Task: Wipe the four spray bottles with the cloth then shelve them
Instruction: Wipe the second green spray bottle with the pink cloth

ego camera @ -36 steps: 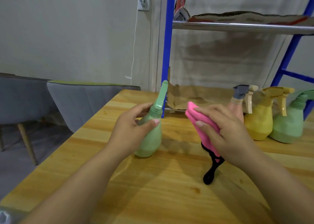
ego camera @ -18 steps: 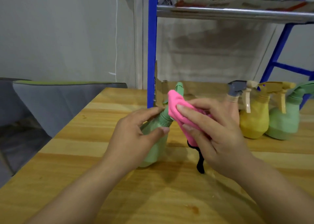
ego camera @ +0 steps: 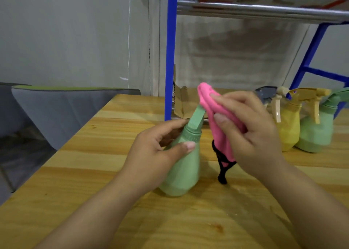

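While the left hand (ego camera: pixel 160 150) grips the neck of a pale green plastic spray bottle (ego camera: pixel 182 165) standing on the wooden tabletop (ego camera: pixel 113 173), the right hand (ego camera: pixel 249 133) holds a bunched pink cloth (ego camera: pixel 213 112) against its nozzle. Three more spray bottles stand to the right by the blue metal shelf rack (ego camera: pixel 171 50): a grey-topped one (ego camera: pixel 267 95), mostly hidden, a yellow one (ego camera: pixel 289 127), and a green one (ego camera: pixel 317 133) that seems partly filled.

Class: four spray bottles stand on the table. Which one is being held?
The near green bottle, gripped by the left hand while the right hand holds the pink cloth at its nozzle. The other three stand untouched by the shelf.
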{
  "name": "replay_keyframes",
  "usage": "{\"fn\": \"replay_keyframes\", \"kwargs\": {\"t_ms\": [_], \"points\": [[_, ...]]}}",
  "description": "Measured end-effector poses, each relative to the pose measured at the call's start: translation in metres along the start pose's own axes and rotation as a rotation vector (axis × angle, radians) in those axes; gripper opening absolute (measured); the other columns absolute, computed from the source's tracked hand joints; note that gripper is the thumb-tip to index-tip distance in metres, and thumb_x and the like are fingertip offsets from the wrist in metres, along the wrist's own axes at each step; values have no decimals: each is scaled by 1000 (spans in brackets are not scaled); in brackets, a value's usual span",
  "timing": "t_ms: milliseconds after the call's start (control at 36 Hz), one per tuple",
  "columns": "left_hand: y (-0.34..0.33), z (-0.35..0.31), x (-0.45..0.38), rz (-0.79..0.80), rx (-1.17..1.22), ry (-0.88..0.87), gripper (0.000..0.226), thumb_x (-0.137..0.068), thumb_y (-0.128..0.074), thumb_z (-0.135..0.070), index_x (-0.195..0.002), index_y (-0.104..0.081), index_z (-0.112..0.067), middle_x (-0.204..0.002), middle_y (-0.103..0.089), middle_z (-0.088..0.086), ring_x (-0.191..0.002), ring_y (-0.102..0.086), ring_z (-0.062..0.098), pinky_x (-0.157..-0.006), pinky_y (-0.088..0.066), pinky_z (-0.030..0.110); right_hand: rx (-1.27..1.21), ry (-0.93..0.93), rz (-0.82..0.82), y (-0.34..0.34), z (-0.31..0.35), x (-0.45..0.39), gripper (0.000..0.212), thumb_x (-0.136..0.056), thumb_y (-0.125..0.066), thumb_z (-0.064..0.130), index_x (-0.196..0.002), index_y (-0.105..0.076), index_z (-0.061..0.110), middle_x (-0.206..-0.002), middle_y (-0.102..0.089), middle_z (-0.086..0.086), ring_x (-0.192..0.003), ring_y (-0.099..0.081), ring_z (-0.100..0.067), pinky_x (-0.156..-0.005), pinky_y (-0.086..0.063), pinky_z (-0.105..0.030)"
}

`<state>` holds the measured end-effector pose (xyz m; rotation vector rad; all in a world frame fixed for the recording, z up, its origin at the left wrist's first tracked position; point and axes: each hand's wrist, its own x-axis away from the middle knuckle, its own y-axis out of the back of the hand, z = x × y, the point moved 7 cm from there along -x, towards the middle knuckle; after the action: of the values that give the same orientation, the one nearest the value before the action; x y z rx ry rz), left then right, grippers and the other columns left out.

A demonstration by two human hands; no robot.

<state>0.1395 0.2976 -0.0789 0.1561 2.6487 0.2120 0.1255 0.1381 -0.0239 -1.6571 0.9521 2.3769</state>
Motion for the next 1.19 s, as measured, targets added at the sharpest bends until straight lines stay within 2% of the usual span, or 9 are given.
{"fn": "replay_keyframes", "kwargs": {"t_ms": [139,250,389,528,694,778,944,1056,1194], "points": [[-4,3,1,60,161,29,36,-76,-71,-3,-106,-67,-21,-98,-74,-5,-94,-68,8,-79,-52,20,-35,-233,-46,6,-20,7,35,-88,-61,17,-122,-60,19,-108,-56,6,-101,-50,8,-87,-38,-7],[0,9,1,50,226,68,38,-67,-72,-10,-103,-68,-22,-95,-74,-7,-89,-68,8,-76,-52,19,-65,-287,-62,5,-17,16,36,-85,-63,22,-121,-60,23,-111,-59,3,-103,-52,3,-86,-39,-6],[6,10,-1,15,188,46,40,-59,-79,-27,-98,-72,-32,-100,-72,0,-99,-66,17,-89,-51,33,-113,-293,-90,4,-11,17,38,-85,-64,22,-122,-57,27,-113,-58,6,-105,-51,4,-88,-39,-8],[3,10,-2,-11,231,45,35,-63,-74,-9,-92,-71,-28,-93,-72,-2,-93,-67,14,-83,-53,27,-46,-203,-129,-4,0,17,35,-85,-67,15,-120,-62,11,-107,-58,-1,-102,-48,9,-90,-37,-8],[2,5,-2,-1,267,17,35,-65,-71,-4,-95,-71,-20,-92,-74,0,-91,-68,13,-80,-55,25,-63,54,-98,-18,23,20,35,-85,-65,5,-118,-60,-6,-104,-59,-16,-98,-58,-22,-87,-48,-29],[2,5,-1,3,276,15,35,-64,-71,-3,-96,-70,-17,-91,-74,0,-90,-69,13,-79,-54,23,-65,118,-84,-18,24,20,36,-85,-65,4,-118,-58,-4,-102,-60,-16,-94,-59,-25,-84,-49,-31],[-1,4,-2,11,235,5,32,-65,-74,-9,-91,-73,-29,-93,-73,-4,-93,-67,10,-81,-54,26,-86,-74,-136,-10,4,18,33,-84,-66,10,-116,-62,5,-106,-57,-3,-102,-52,1,-91,-42,-16],[-4,1,-1,16,205,-8,31,-67,-73,-31,-98,-69,-32,-96,-72,-8,-93,-66,6,-77,-52,21,-133,-70,-91,-16,8,23,32,-84,-65,11,-115,-63,4,-106,-58,-5,-102,-55,-5,-91,-43,-17],[-3,4,-4,-26,235,12,30,-66,-78,-24,-96,-72,-28,-96,-73,1,-94,-68,16,-79,-56,28,-125,18,-49,-18,13,27,32,-84,-66,7,-115,-61,0,-104,-59,-9,-100,-57,-14,-89,-45,-23]]}}
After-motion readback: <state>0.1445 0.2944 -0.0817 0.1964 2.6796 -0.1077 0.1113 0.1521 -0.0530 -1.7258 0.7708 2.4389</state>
